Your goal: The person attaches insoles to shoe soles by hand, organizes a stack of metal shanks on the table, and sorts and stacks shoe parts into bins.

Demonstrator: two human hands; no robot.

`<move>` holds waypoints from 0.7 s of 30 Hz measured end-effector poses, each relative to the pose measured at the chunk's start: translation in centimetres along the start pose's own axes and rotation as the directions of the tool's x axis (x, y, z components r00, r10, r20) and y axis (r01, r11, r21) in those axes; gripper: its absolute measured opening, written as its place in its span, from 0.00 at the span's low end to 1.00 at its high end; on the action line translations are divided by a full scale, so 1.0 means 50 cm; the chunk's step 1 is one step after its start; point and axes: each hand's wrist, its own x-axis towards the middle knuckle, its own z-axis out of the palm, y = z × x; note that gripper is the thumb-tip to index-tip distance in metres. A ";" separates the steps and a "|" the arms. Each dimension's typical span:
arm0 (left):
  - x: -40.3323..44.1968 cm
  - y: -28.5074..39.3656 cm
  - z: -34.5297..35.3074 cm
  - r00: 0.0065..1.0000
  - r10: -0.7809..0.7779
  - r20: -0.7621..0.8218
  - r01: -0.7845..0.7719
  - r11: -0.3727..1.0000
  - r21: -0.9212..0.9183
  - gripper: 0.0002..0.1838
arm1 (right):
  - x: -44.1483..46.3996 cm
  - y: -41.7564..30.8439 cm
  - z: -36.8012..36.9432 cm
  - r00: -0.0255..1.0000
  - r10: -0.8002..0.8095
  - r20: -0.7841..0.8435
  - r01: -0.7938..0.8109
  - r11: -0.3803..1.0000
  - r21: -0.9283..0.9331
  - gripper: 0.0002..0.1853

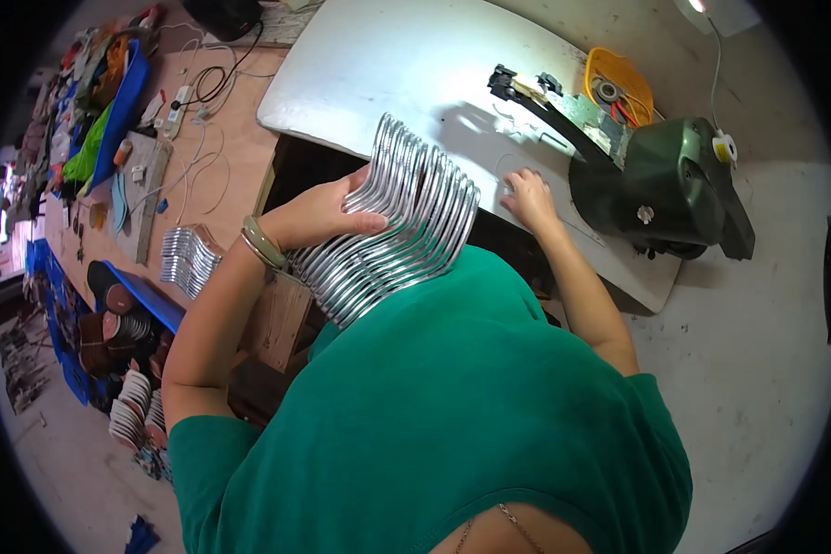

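Note:
A stack of bent, shiny metal rods (392, 217) leans against my green shirt at the front edge of the white table (342, 83). My left hand (342, 210) is wrapped round the left side of the stack, thumb on top; its other fingers are partly hidden behind the rods. On the tabletop to the right of the stack rests my right hand (529, 196), fingers apart and holding nothing. Just right of that hand stands a dark green machine (674, 189) with a black arm reaching over the table.
A yellow basket (619, 78) with tools is behind the machine. On the wooden table (240, 83) at left are cables, a power strip (174, 113) and another bundle of metal rods (189, 257). Blue bins (125, 106) and piled parts stand farther left.

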 end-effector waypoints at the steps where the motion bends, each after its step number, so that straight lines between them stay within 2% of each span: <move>1: -0.009 0.005 0.003 1.000 0.005 -0.015 -0.005 1.000 0.013 0.52 | -0.005 0.021 0.028 1.000 0.018 0.022 -0.019 1.000 0.022 0.09; 4: -0.029 -0.007 0.015 0.998 0.016 -0.063 -0.015 1.000 0.019 0.48 | 0.008 0.041 0.059 0.996 0.029 0.081 -0.034 0.998 0.061 0.07; 7: -0.028 -0.065 0.028 0.963 0.165 -0.214 -0.141 0.982 0.123 0.39 | 0.055 -0.003 0.053 0.897 0.291 0.333 -0.394 0.868 0.303 0.06; 8: -0.036 -0.064 0.031 0.959 0.161 -0.234 -0.137 0.984 0.115 0.39 | 0.083 -0.026 0.046 0.901 0.271 0.338 -0.377 0.875 0.305 0.06; 9: -0.042 -0.055 0.036 0.955 0.141 -0.262 -0.119 0.988 0.099 0.37 | 0.121 -0.055 0.033 0.882 0.216 0.419 -0.448 0.657 0.607 0.06; 10: -0.047 -0.044 0.041 0.949 0.122 -0.290 -0.102 0.991 0.084 0.35 | 0.160 -0.085 0.020 0.868 0.133 0.479 -0.494 0.336 0.802 0.07; 12: -0.055 -0.043 0.048 0.937 0.098 -0.336 -0.082 0.995 0.060 0.34 | 0.241 -0.171 -0.041 0.896 0.001 0.444 -0.433 0.217 0.875 0.07; 14: -0.057 -0.057 0.049 0.960 -0.008 -0.278 -0.086 0.942 -0.324 0.33 | 0.315 -0.256 -0.088 0.912 -0.046 0.408 -0.396 0.165 0.903 0.06; 15: -0.061 -0.064 0.053 0.969 -0.045 -0.244 -0.086 0.862 -0.500 0.32 | 0.343 -0.288 -0.106 0.909 -0.074 0.410 -0.393 0.170 0.904 0.06; 18: -0.065 -0.104 0.080 0.899 -0.095 -0.428 -0.131 0.873 -0.469 0.29 | 0.414 -0.396 -0.137 0.808 -0.431 0.401 -0.176 0.474 0.863 0.07; 19: -0.072 -0.113 0.084 0.855 -0.117 -0.505 -0.145 0.881 -0.450 0.27 | 0.429 -0.432 -0.142 0.788 -0.475 0.391 -0.154 0.463 0.873 0.07; 21: -0.085 -0.126 0.087 0.839 -0.110 -0.533 -0.208 0.840 -0.501 0.25 | 0.437 -0.499 -0.148 0.476 -0.736 0.481 0.133 0.601 0.788 0.07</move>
